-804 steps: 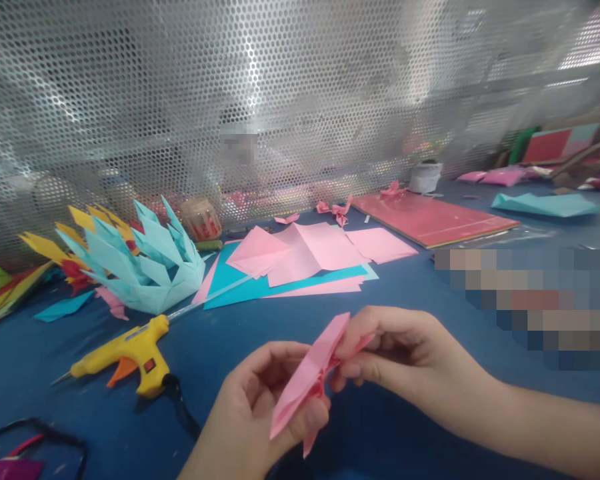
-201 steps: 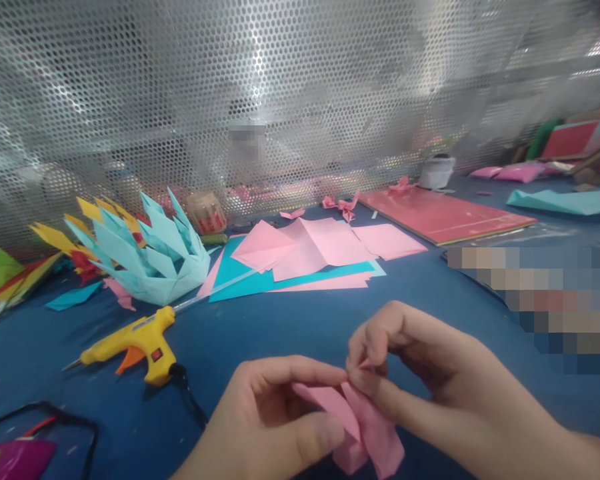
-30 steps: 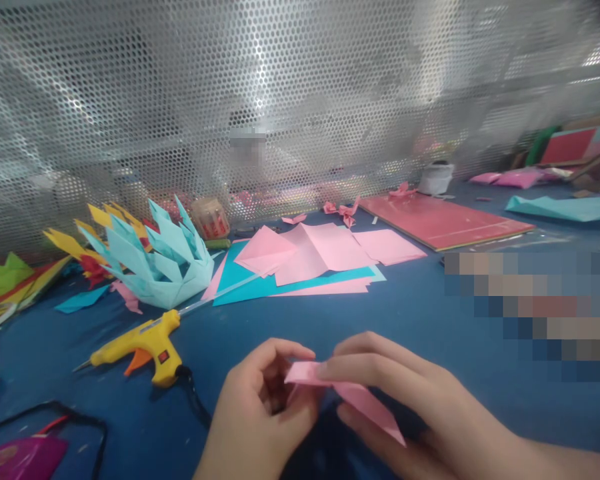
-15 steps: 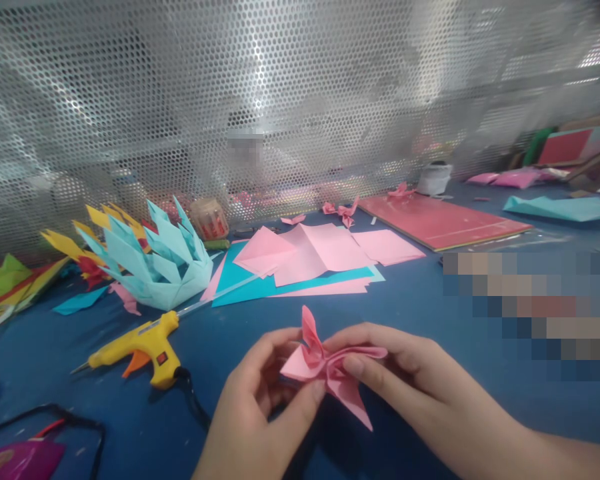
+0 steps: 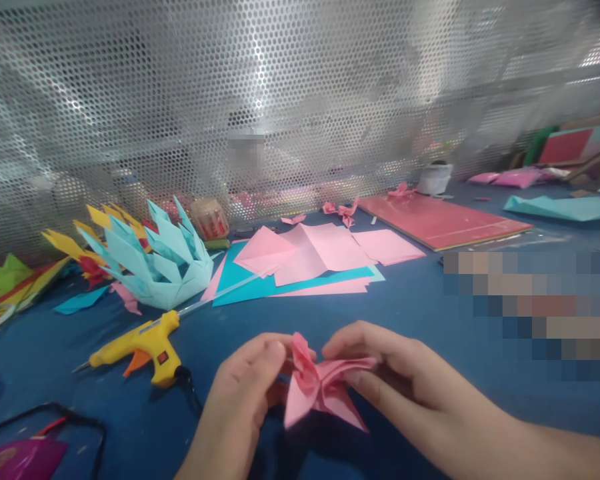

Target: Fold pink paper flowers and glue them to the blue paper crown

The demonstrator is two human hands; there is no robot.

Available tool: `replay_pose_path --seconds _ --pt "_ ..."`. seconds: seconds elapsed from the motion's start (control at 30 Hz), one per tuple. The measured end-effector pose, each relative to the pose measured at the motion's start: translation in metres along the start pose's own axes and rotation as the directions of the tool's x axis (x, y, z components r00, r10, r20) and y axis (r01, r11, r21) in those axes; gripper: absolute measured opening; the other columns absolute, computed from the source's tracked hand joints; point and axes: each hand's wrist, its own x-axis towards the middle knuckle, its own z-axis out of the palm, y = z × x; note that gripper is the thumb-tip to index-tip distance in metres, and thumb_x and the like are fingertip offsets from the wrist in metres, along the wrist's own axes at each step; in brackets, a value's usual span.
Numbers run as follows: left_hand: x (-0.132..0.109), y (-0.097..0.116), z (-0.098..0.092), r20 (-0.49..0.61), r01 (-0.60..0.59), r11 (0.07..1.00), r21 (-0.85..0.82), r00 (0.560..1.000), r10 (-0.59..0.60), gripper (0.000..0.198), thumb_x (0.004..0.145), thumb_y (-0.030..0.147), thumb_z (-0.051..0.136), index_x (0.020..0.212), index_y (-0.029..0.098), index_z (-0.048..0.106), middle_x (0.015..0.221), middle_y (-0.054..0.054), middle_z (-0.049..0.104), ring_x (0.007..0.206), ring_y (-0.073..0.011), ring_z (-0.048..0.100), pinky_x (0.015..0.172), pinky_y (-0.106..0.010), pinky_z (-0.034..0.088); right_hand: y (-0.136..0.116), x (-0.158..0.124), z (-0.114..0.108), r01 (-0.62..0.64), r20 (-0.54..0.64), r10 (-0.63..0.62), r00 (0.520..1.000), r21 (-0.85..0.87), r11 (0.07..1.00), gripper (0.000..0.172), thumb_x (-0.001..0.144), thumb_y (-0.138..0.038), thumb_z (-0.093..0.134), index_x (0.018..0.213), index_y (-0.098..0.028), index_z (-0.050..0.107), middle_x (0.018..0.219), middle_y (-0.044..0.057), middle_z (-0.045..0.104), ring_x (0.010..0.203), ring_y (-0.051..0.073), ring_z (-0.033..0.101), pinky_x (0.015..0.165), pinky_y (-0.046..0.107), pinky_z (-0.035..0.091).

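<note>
A folded pink paper flower with pointed petals is held low in the middle of the view, above the blue table. My right hand pinches its right petal between thumb and fingers. At the flower's left side, my left hand is closed, its thumb raised by the upper left petal and its fingers partly hidden behind the paper. Beyond the hands lie pink paper sheets over a blue sheet. A yellow glue gun rests left of my left hand.
A light-blue paper crown stands behind the glue gun. Several small pink folded pieces lie near the perforated metal screen. To the right are a red board and a blurred-out patch. A black cord runs at lower left.
The flower has turned and tipped, so its left petal now points down toward me. My left thumb has lifted off the flower's centre and moved up and left. The right hand keeps its pinch.
</note>
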Motion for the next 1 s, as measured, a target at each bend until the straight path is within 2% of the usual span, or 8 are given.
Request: replay_pose_path --seconds 0.1,0.27,0.43,0.5,0.6,0.7,0.87,1.0 --pt "0.002 -0.002 0.0 -0.022 0.012 0.998 0.067 1.0 -0.01 0.016 0.064 0.034 0.078 0.071 0.021 0.072 0.068 0.0 0.071 0.065 -0.0132 0.062 0.066 -0.023 0.048 0.003 0.002 0.001 -0.058 -0.037 0.062 0.997 0.1 0.993 0.007 0.091 -0.025 0.047 0.093 -0.024 0.053 0.081 -0.001 0.063 0.073 0.013 0.06 0.062 0.022 0.048" --pt "0.002 -0.002 0.002 -0.044 -0.024 0.981 0.193 0.998 0.033 0.008 0.069 0.026 0.073 0.075 0.022 0.076 0.07 0.001 0.074 0.069 -0.013 0.062 0.067 -0.021 0.047 0.003 0.007 0.001 -0.124 -0.064 0.143 0.988 0.246 0.961 0.009 0.086 -0.025 0.054 0.095 -0.022 0.053 0.079 -0.002 0.066 0.074 0.012 0.062 0.065 0.022 0.048" --pt "0.0 0.004 0.003 0.122 -0.072 0.935 0.346 0.992 0.031 0.014 0.077 0.027 0.067 0.087 0.026 0.078 0.071 0.003 0.073 0.072 -0.0139 0.061 0.068 -0.02 0.046 0.0 0.007 0.001 -0.096 -0.037 0.107 0.994 0.234 0.967 0.005 0.085 -0.024 0.056 0.09 -0.02 0.055 0.076 -0.001 0.069 0.072 0.013 0.064 0.069 0.024 0.049" --pt "0.0 0.006 0.003 0.157 -0.066 0.931 0.36 0.988 0.009 0.015 0.076 0.028 0.069 0.088 0.026 0.078 0.072 0.002 0.074 0.072 -0.0146 0.062 0.069 -0.021 0.047 0.0 0.006 0.001 -0.098 -0.026 0.107 0.994 0.239 0.966 0.005 0.086 -0.023 0.056 0.089 -0.02 0.055 0.075 -0.001 0.069 0.071 0.013 0.064 0.068 0.024 0.049" --pt "0.001 0.006 0.003 0.128 -0.007 0.95 0.313 0.991 -0.035 0.017 0.07 0.027 0.075 0.087 0.027 0.078 0.074 0.001 0.076 0.075 -0.0173 0.065 0.071 -0.023 0.048 0.0 0.005 0.001 -0.108 -0.011 0.115 0.993 0.27 0.957 0.005 0.086 -0.022 0.057 0.09 -0.02 0.056 0.074 -0.001 0.069 0.069 0.012 0.064 0.067 0.023 0.05" --pt "0.002 0.007 0.003 0.132 0.005 0.963 0.269 0.99 -0.042 0.018 0.067 0.029 0.078 0.085 0.028 0.078 0.07 0.001 0.076 0.074 -0.0173 0.066 0.07 -0.022 0.048 0.0 0.005 0.002 -0.108 0.001 0.114 0.993 0.32 0.941 0.006 0.085 -0.021 0.059 0.09 -0.02 0.057 0.074 -0.002 0.069 0.068 0.01 0.064 0.067 0.021 0.05" --pt "0.002 0.008 0.0 0.242 -0.129 0.921 0.368 0.97 0.039 0.014 0.08 0.028 0.066 0.087 0.029 0.078 0.074 0.002 0.073 0.075 -0.0141 0.062 0.071 -0.019 0.045 0.0 0.007 0.003 -0.061 -0.018 0.073 0.997 0.364 0.929 0.007 0.082 -0.023 0.063 0.088 -0.019 0.061 0.075 -0.001 0.068 0.07 0.012 0.065 0.069 0.024 0.053" --pt "0.001 0.007 0.0 0.251 -0.158 0.91 0.383 0.966 0.062 0.015 0.08 0.024 0.065 0.083 0.028 0.078 0.07 0.003 0.068 0.07 -0.0121 0.059 0.066 -0.018 0.044 -0.002 0.005 0.003 -0.052 -0.068 0.075 0.995 0.289 0.956 0.007 0.079 -0.018 0.063 0.085 -0.02 0.066 0.075 -0.002 0.068 0.07 0.012 0.065 0.069 0.023 0.054"
